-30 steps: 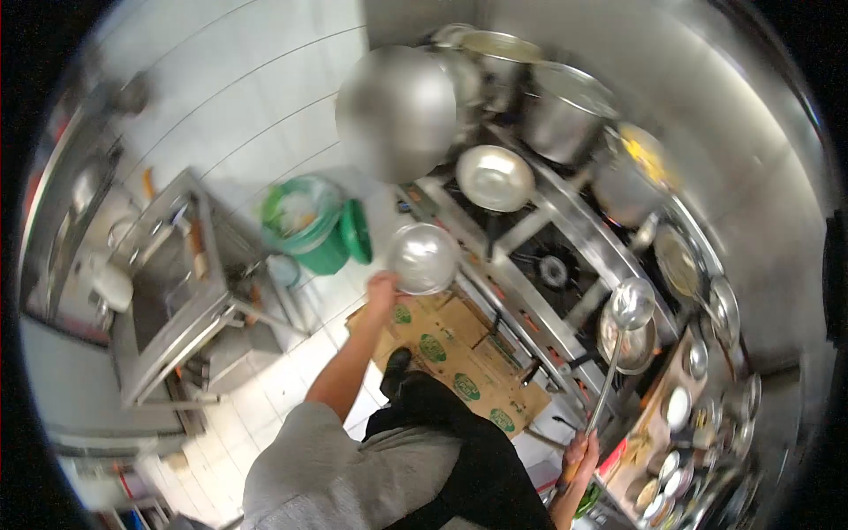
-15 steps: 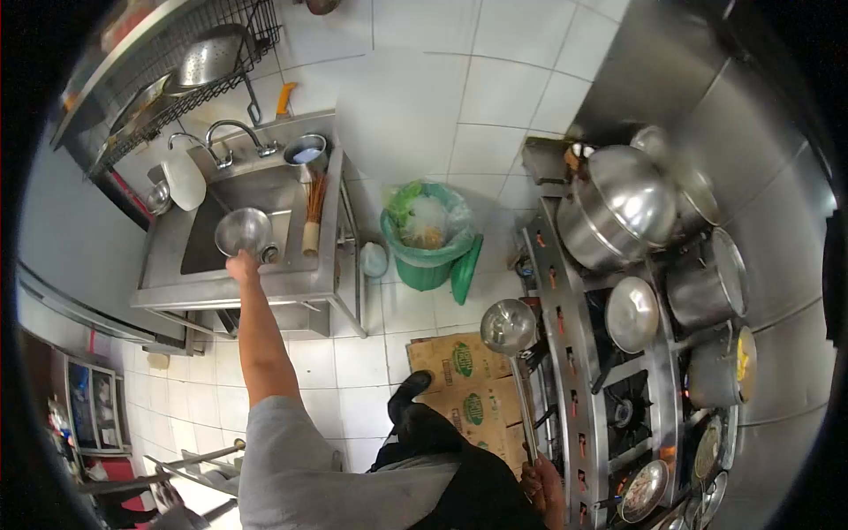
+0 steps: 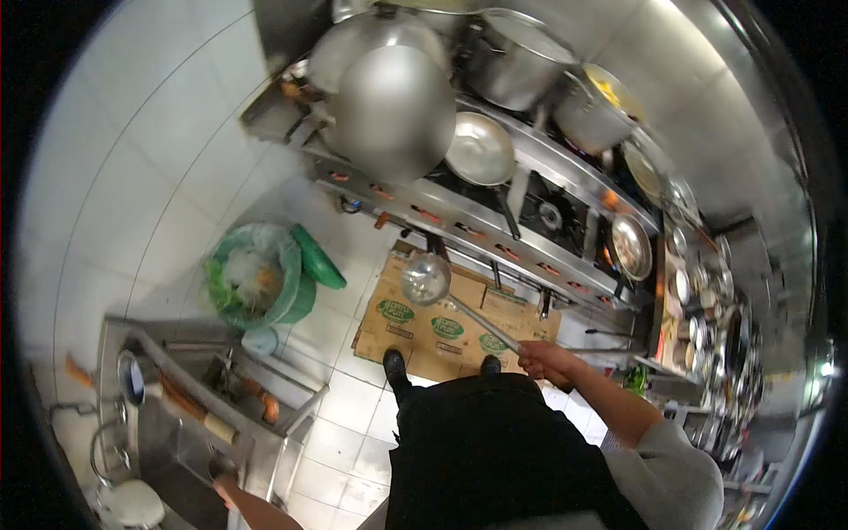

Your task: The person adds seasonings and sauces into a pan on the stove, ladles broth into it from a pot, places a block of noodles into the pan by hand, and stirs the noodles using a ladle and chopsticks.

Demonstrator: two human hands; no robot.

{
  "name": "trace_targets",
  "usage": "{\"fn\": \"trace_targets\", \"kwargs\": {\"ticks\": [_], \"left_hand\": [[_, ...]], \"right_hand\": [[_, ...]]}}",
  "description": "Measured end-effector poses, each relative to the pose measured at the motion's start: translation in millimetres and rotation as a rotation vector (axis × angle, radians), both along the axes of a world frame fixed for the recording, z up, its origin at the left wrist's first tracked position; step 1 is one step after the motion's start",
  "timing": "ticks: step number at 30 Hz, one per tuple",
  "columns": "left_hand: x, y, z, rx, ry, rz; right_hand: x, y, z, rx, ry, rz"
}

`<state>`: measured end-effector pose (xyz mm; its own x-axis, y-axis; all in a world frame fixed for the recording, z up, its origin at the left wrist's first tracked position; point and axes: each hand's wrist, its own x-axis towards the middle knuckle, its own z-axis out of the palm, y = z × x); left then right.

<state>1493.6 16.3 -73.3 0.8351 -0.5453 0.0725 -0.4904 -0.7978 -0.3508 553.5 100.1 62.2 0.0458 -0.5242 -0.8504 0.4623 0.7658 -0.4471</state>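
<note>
My right hand (image 3: pixel 546 362) is closed around the handle of a long metal ladle (image 3: pixel 426 279), whose round bowl hangs above the cardboard on the floor. At the lower left, my left hand (image 3: pixel 228 491) reaches over the edge of the metal sink (image 3: pixel 269 455). Its fingers look closed beside a small dark rounded shape that I cannot make out. A brush (image 3: pixel 190 405) with a pale bound end lies on the sink near that hand.
The stove (image 3: pixel 459 231) holds a pan (image 3: pixel 480 150), a pot (image 3: pixel 521 66) and another pan (image 3: pixel 631 249) with food. A green bin (image 3: pixel 296 300) stands between stove and sink. Cardboard (image 3: pixel 424 349) lies underfoot. A blurred grey round spot (image 3: pixel 395 115) covers part of the view.
The view has turned towards the stove. My right hand has brought the ladle over the cardboard. The metal bowl seen earlier in my left hand is no longer clearly visible.
</note>
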Motion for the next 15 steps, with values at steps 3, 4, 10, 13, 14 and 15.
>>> {"fn": "trace_targets", "kwargs": {"ticks": [3, 4, 10, 13, 14, 15], "left_hand": [[-21, -30, 12, -0.056, -0.079, -0.059], [-38, -41, 22, -0.096, -0.129, -0.075], [-210, -107, 93, -0.673, -0.325, -0.350], [-351, -145, 92, -0.911, -0.007, -0.757], [-412, -157, 84, -0.888, 0.233, -0.896], [-475, -166, 71, -0.847, 0.637, -1.057]], "right_hand": [[-21, 13, 21, -0.139, -0.047, -0.135], [-33, 26, 30, -0.175, -0.020, -0.189], [-89, 118, 73, -0.295, 0.216, -0.454], [-136, 169, 74, -0.339, 0.471, -0.563], [-151, 176, 85, -0.299, 0.621, -0.582], [-171, 187, 81, -0.293, 0.702, -0.589]]}}
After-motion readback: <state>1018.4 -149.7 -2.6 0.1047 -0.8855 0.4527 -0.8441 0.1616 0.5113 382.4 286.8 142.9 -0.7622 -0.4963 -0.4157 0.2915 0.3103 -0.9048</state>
